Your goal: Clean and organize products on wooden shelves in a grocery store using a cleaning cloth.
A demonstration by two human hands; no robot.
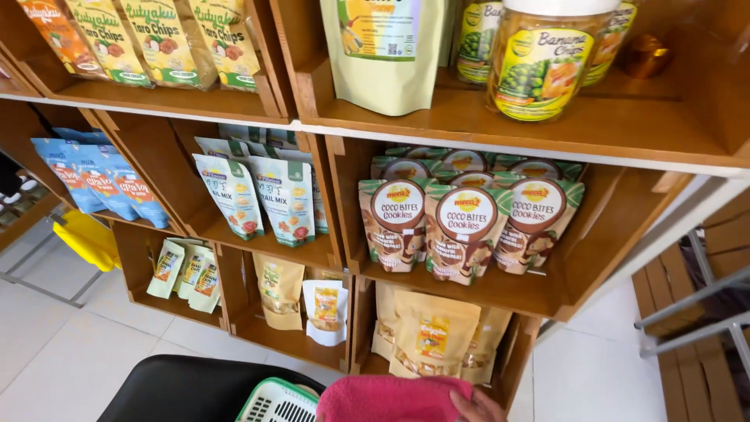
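Your hand (476, 408) pinches the pink cloth (391, 398), which stretches leftward toward the green basket (277, 402).

Hand (476, 408) on pink cloth (391, 398), snack shelves (500, 293)

Only fingertips of one hand (475, 407) show at the bottom edge, on a pink cloth (391, 399) cut off below; which hand, unclear. Left of it, a green basket (278, 402) is cropped.
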